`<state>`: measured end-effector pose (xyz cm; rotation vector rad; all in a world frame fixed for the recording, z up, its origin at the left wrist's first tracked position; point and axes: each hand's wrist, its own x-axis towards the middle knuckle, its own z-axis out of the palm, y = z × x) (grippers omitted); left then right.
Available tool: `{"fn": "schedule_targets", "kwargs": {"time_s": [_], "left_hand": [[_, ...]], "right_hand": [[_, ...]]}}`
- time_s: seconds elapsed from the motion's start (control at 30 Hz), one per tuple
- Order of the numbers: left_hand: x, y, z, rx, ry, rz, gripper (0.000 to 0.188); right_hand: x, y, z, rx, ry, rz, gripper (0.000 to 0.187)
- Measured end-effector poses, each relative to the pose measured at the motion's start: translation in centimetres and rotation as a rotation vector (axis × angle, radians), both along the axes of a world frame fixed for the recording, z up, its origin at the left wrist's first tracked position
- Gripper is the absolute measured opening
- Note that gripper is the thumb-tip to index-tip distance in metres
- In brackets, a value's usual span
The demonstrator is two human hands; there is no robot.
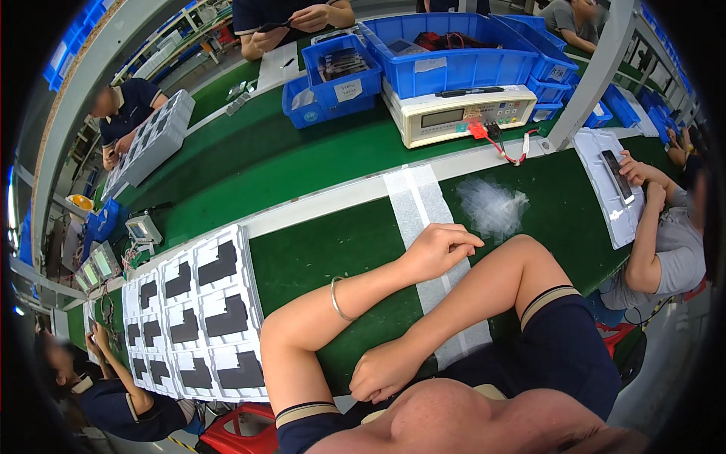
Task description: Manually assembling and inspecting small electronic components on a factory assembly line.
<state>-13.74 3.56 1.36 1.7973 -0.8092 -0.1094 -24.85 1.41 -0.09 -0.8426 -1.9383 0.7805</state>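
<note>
My forearms cross over the green bench mat (325, 253). My left hand (442, 253), at the end of the arm with the silver bangle (339, 299), rests over a white translucent strip (412, 200) with its fingers curled in. Nothing shows between them. Just beyond its fingertips is a loose heap of clear plastic film (491, 208), apart from the hand. My right hand (386, 371) lies near the bench's front edge, close to my body, loosely closed with nothing visible in it. To the left stands a white tray (253, 303) with black flat pieces in its compartments.
A cream bench meter (461, 113) with red and black leads sits at the back under a large blue bin (454, 57). Smaller blue bins (333, 83) stand beside it. A metal post (597, 76) rises at right. Co-workers sit around; one at right holds a phone (618, 176).
</note>
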Motion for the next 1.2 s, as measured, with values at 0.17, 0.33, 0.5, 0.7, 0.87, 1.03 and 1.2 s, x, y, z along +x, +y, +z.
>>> {"fn": "schedule_targets", "kwargs": {"time_s": [0.17,0.33,0.5,0.7,0.87,1.03,1.2], "left_hand": [[-0.1,-0.2,-0.3,-0.028,0.03,0.026,0.018],[-0.4,-0.3,0.2,-0.063,0.181,0.032,0.015],[-0.3,-0.2,-0.2,-0.101,0.161,-0.022,0.007],[-0.2,-0.2,-0.2,-0.103,0.126,-0.031,0.005],[-0.2,-0.2,-0.5,-0.129,0.05,0.025,0.003],[-0.3,-0.3,-0.6,-0.072,-0.135,0.052,0.004],[-0.6,0.0,-0.7,-0.029,-0.015,-0.012,0.007]], "right_hand": [[0.0,0.1,0.1,0.039,0.001,-0.009,0.02],[0.0,0.1,0.2,0.038,0.004,-0.022,0.02],[0.0,0.1,0.3,0.018,0.002,-0.028,0.019],[-0.1,0.2,0.3,0.008,0.007,-0.035,0.018],[-0.2,0.3,0.6,-0.05,0.006,-0.072,0.019],[-0.7,0.7,1.2,-0.255,-0.027,-0.205,0.021],[-0.9,0.8,0.6,-0.144,0.035,-0.21,0.022]]}}
